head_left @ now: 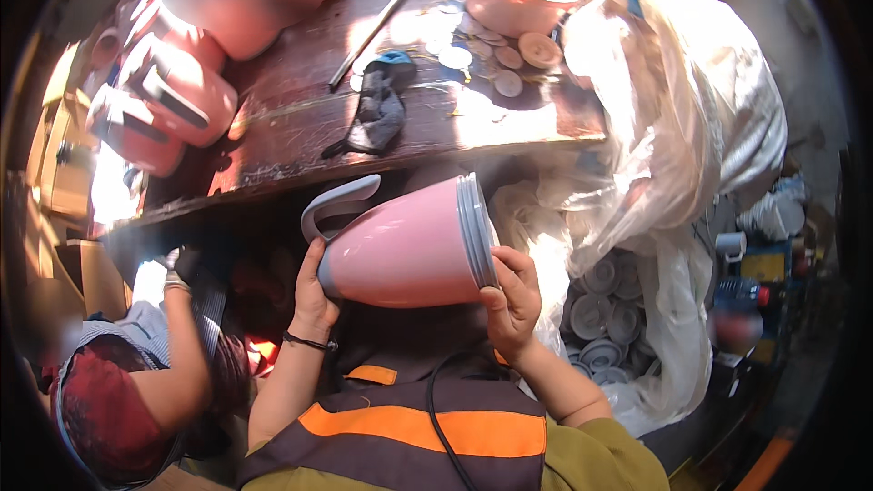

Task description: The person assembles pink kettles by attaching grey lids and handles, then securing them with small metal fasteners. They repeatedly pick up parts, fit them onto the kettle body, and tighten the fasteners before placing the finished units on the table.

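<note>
A pink jug with a grey handle and a ridged grey collar lies sideways in front of me, off the near edge of the table. Around its grey base end curls my left hand, just below the handle. My right hand grips the other end at the grey collar, fingers bent over its rim. Whatever is inside the jug is hidden. To the right, next to my right arm, a clear plastic bag holds several grey round lids.
On the dark red table lie a grey glove, a metal rod and pale discs. A pink tub holds gold-coloured pieces. More pink jugs stand at left. A co-worker sits on my left.
</note>
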Demonstrator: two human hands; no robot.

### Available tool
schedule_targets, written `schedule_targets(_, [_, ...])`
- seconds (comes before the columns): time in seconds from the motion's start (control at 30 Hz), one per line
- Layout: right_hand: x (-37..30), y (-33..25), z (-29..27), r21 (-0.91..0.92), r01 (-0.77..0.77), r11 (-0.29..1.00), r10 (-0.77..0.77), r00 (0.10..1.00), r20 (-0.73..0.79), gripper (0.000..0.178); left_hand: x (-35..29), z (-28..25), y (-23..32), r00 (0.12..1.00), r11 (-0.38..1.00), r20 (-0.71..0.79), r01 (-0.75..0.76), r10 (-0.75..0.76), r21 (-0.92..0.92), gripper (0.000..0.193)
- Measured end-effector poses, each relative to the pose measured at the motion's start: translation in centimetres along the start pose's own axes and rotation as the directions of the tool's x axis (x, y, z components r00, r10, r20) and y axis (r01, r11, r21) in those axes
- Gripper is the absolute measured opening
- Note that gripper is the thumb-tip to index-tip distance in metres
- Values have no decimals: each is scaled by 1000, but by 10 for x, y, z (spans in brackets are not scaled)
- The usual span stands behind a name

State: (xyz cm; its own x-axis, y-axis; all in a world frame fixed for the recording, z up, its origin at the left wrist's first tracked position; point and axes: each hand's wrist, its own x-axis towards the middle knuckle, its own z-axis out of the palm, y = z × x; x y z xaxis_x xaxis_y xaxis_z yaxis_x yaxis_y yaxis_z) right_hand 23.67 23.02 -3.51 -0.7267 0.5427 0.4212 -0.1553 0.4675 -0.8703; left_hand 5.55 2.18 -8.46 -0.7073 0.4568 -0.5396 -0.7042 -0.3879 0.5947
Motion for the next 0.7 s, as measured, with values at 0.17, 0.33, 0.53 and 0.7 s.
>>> schedule_targets(0.17, [-5, 20, 8, 69, -103, 992, 108, 991, -76, 42, -7, -8, -1, 995, 997, -71, -65, 68, 37, 39])
schedule_targets(0.33, [18, 32, -11, 652, -302, 695, 547, 811, -207, 31, -10, -5, 9, 976, 968, -60, -201, 212, 148, 41])
schedule_targets(0.53, [-7, 33, -153, -437, -448, 780, 361, 892, -270, 29, -12, 6, 41, 967, 970, -89, -234, 239, 65, 41])
schedule_targets(0.7, [39, 4, -55, -129, -221, 967, 238, 961, 138, 63, -4, 20, 32, 978, 978, -77, -185, 192, 96, 44])
